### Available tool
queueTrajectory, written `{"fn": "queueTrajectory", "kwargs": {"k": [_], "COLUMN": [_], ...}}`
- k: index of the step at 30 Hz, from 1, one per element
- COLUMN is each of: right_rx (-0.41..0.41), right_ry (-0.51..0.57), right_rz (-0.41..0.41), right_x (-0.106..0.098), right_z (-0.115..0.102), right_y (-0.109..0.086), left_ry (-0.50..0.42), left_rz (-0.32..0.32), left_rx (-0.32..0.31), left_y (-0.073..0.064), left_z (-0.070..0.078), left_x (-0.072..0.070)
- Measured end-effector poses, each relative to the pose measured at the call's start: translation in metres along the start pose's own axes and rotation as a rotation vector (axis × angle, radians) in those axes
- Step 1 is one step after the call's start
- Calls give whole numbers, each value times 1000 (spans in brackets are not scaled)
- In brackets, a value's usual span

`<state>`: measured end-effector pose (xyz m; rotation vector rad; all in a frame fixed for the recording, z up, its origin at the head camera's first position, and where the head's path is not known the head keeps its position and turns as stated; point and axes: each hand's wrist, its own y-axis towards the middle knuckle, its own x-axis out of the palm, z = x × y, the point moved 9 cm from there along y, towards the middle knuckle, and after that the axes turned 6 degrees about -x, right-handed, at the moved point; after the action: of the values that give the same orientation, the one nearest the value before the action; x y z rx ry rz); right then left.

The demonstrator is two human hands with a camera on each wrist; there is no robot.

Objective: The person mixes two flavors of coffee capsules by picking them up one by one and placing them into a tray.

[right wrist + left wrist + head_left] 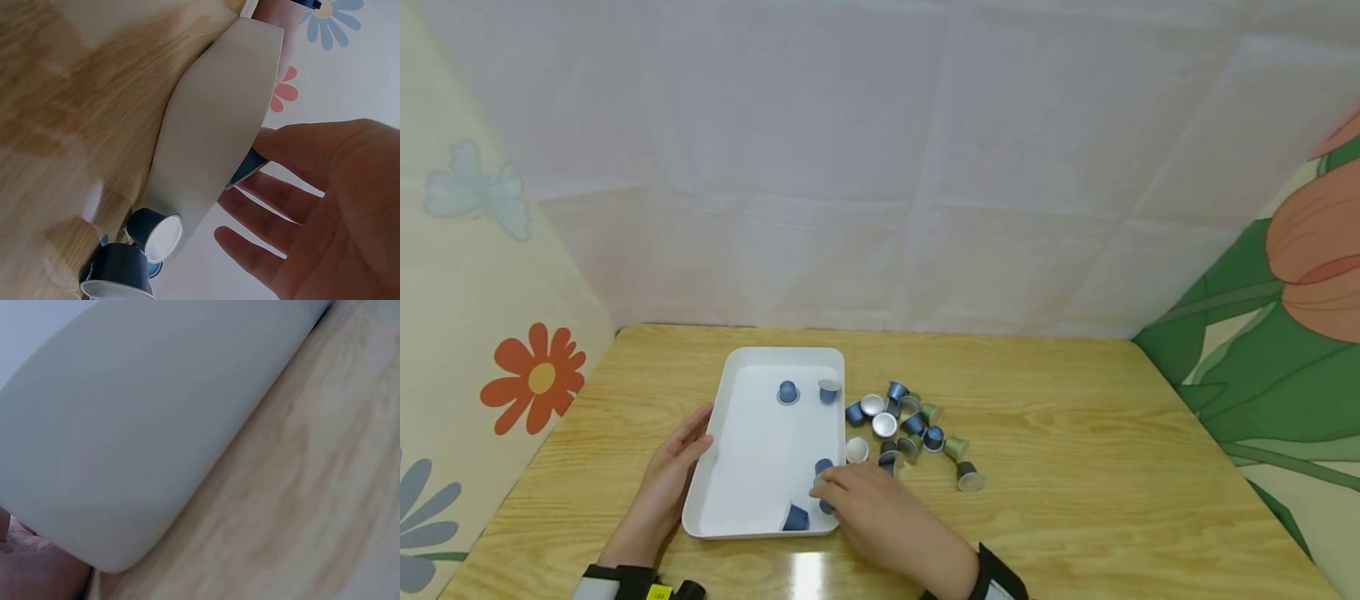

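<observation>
A white tray point(760, 450) lies on the table. My left hand point(672, 467) holds its left side, thumb at the rim and fingers along the outer wall. Over the tray's near right corner, my right hand point(876, 508) pinches a blue coffee capsule point(247, 167) between thumb and fingers; the hand partly hides it. Two blue capsules, one upright point(787, 392) and one with its pale lid up point(829, 392), stand toward the tray's far end. Another blue capsule point(796, 517) lies on its side near the front edge, and one point(823, 467) shows just beyond my right fingers.
Right of the tray, several blue, green point(956, 448) and dark capsules lie in a loose heap on the wooden table point(1075, 467). A dark one point(969, 477) sits at its right end. White cloth point(880, 167) hangs behind, with flower-printed panels at both sides.
</observation>
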<state>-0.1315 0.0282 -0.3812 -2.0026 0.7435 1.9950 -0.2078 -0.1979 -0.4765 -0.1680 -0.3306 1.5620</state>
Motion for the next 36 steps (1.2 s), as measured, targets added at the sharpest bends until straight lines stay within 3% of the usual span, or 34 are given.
{"fn": "queueTrajectory", "kwargs": {"k": [11,17,25,36], "right_rx": [-10,23,119,392], "right_ry": [-35,-21,-20,94], "right_rz": [35,41,82,16], "right_x": [-2,-7,-21,-35], "right_z": [-2,4,30,81], "right_y": [0,0,-8,-37], "left_ry": [7,7,10,-28], "left_rz": [1,5,17,6], "left_rx": [-8,-5,-2,8], "left_y": [0,0,-1,1], "left_z": [-1,1,2,0], "left_x": [-1,-2,-5,2]}}
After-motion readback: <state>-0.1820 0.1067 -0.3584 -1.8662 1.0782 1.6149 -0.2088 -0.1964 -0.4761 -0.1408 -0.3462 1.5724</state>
